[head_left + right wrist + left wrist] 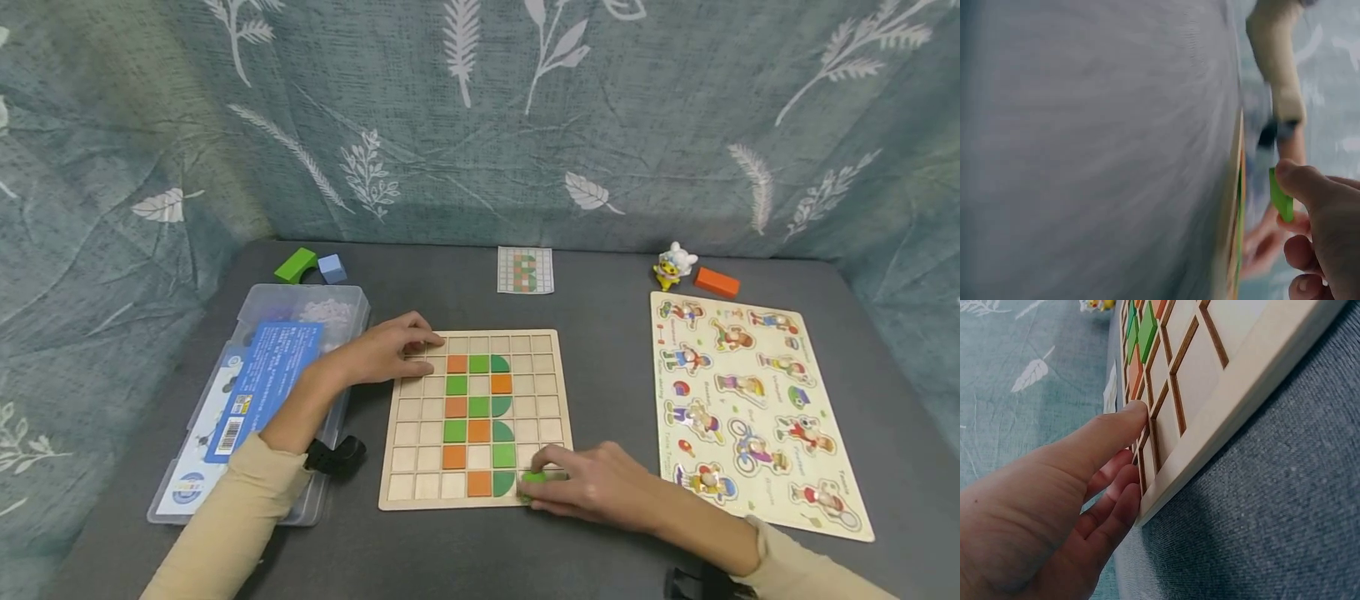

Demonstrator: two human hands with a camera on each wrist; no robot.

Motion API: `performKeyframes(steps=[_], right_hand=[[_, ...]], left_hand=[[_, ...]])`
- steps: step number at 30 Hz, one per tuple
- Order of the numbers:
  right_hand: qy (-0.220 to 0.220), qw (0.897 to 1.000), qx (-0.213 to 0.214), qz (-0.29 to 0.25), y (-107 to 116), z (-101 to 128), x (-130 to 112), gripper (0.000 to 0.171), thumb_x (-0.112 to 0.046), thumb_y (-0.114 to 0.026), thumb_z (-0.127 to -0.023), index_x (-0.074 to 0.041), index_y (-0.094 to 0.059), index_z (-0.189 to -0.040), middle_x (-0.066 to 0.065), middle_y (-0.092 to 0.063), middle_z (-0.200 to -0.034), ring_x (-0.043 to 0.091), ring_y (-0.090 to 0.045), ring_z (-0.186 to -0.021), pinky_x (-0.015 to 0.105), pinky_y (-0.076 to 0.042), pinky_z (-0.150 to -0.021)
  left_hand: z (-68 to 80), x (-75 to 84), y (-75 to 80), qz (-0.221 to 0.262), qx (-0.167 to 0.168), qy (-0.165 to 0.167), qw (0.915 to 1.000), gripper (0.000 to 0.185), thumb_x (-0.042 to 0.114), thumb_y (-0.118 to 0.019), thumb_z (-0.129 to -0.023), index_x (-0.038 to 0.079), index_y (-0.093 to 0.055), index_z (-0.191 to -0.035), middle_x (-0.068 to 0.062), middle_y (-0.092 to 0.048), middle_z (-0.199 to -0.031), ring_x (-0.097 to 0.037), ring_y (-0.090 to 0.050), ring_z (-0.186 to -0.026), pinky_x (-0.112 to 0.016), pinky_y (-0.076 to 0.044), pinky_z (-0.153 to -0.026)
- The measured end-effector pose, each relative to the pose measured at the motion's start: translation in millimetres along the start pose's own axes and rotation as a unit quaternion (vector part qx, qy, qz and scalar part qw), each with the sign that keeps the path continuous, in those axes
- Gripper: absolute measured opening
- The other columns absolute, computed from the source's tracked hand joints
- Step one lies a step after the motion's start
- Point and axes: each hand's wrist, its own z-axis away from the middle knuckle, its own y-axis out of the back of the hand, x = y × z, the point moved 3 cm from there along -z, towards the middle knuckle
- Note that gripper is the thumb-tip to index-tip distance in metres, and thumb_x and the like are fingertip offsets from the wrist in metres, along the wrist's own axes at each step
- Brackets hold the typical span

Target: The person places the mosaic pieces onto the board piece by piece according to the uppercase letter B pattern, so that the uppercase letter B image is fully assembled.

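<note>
A wooden grid board (pixel 557 392) lies in the middle of the table, with orange, light green and dark green rounded tiles in its cells. At its far left corner, my left hand (pixel 390 348) rests with the thumb on the cells and the relaxed fingers by the edge, as the left wrist view shows closely. My right hand (pixel 592 486) pinches a light green tile (pixel 1281 197) between thumb and finger, over the board's near right corner. The tile stands tilted in the right wrist view. Partly filled columns run down the board's middle, among them an orange tile (pixel 480 483).
Left of the board lies a clear plastic case (pixel 352 304) with a blue label. Behind it are a green arch block (pixel 296 265) and a blue block (pixel 332 269). A pattern card (pixel 525 283) lies behind the board. On the right are a picture puzzle board (pixel 757 417), a figurine (pixel 672 265) and an orange block (pixel 717 282).
</note>
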Motion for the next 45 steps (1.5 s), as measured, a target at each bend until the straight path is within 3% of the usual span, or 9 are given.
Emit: performKeyframes(steps=[5,11,21,30,38,45], right_hand=[[0.022,1.0,0.003,0.001,-15,-40,-12,0.011,-0.034,-0.071,-0.089,-0.029,-0.075,-0.097,-0.009,-0.061,-0.094,-0.006,-0.048,-0.048,0.006,-0.031,-0.044],[0.025,0.999,0.002,0.029,-29,-60,-16,0.007,-0.037,-0.072,-0.087,-0.032,-0.074,-0.092,-0.011,-0.059,-0.091,-0.007,-0.049,-0.048,0.008,-0.024,-0.041],[0.004,0.998,-0.048,0.04,-46,-69,-20,0.006,-0.037,-0.07,-0.089,-0.031,-0.071,-0.087,-0.01,-0.059,-0.088,-0.004,-0.049,-0.047,0.013,-0.027,-0.038],[0.006,0.997,-0.049,0.057,-52,-74,-25,0.01,-0.034,-0.071,-0.089,-0.029,-0.067,-0.081,-0.01,-0.058,-0.087,-0.004,-0.048,-0.046,0.012,-0.024,-0.04],[-0.019,0.994,-0.091,0.053,-48,-69,-26,0.005,-0.035,-0.07,-0.089,-0.031,-0.072,-0.091,-0.01,-0.057,-0.094,-0.002,-0.045,-0.045,0.013,-0.017,-0.04],[-0.017,0.994,-0.099,0.052,-43,-60,-27,0.013,-0.038,-0.066,-0.092,-0.031,-0.072,-0.102,-0.012,-0.059,-0.098,-0.001,-0.049,-0.047,0.012,-0.02,-0.039]], left_hand=[[-0.2,0.6,-1.1,0.007,0.001,-0.005,1.0,0.04,0.019,-0.066,-0.093,0.005,-0.061,-0.13,-0.011,-0.053,-0.118,-0.026,-0.058,-0.108,-0.044,-0.049,-0.095],[-1.5,5.5,-1.0,0.007,0.005,-0.016,0.9998,0.04,0.018,-0.067,-0.092,0.004,-0.062,-0.129,-0.01,-0.053,-0.116,-0.027,-0.059,-0.107,-0.043,-0.049,-0.094],[-1.1,4.3,-0.6,-0.006,0.007,-0.007,0.9999,0.039,0.02,-0.066,-0.093,0.006,-0.062,-0.129,-0.009,-0.055,-0.116,-0.025,-0.058,-0.108,-0.044,-0.049,-0.094],[-1.5,4.4,-1.4,-0.003,0.004,-0.009,0.9999,0.039,0.022,-0.067,-0.093,0.008,-0.063,-0.129,-0.008,-0.055,-0.117,-0.025,-0.059,-0.109,-0.044,-0.049,-0.094],[-4.2,5.9,-2.6,0.003,0.0,-0.014,0.9999,0.04,0.02,-0.067,-0.093,0.006,-0.062,-0.129,-0.009,-0.054,-0.116,-0.026,-0.058,-0.108,-0.043,-0.049,-0.094],[-4.3,7.6,-6.0,0.005,-0.004,-0.007,1.0,0.04,0.021,-0.067,-0.092,0.005,-0.062,-0.129,-0.01,-0.054,-0.116,-0.025,-0.058,-0.107,-0.043,-0.049,-0.094]])
